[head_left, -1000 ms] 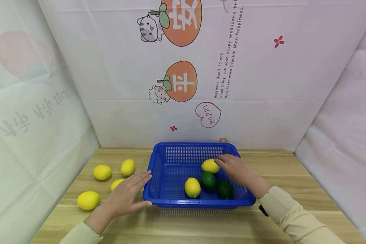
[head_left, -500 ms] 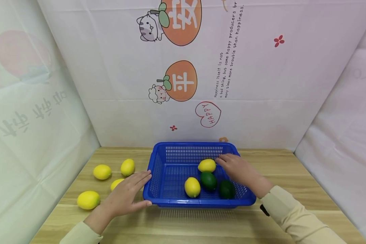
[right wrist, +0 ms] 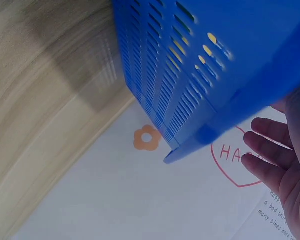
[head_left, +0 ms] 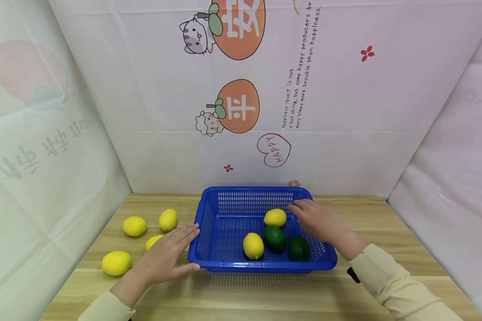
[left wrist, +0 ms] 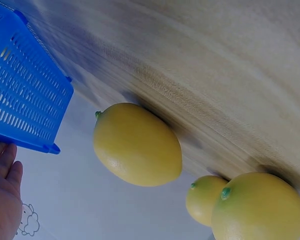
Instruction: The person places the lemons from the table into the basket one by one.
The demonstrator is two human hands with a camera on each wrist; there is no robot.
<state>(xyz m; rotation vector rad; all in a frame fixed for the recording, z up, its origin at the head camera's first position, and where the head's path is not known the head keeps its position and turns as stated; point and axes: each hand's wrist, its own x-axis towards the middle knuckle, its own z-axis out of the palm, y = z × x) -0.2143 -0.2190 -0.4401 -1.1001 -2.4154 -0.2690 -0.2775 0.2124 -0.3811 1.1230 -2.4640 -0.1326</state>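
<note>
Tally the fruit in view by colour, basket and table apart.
Yellow lemons in the basket: 2
Yellow lemons on the table: 4, one partly hidden by the left hand
Green fruits in the basket: 2
Total: 8

Back wall: white backdrop cloth [head_left: 337, 125] hanging behind the tabletop [head_left: 369, 218], crossed by horizontal creases
Prints: orange fruits [head_left: 238, 106] bearing white Chinese characters, striped cat [head_left: 194, 35], white sheep [head_left: 208, 123], red flowers [head_left: 367, 53], orange flower [right wrist: 139, 138]
Lettering: sideways English text [head_left: 300, 67]; red heart outline [head_left: 274, 150] reading HAPPY
Left side: white left cloth [head_left: 36, 232], faint reversed characters [head_left: 42, 149]
Right side: wrinkled white right cloth [head_left: 458, 169]
Tabletop: pale wood grain
Light: soft, even
</note>
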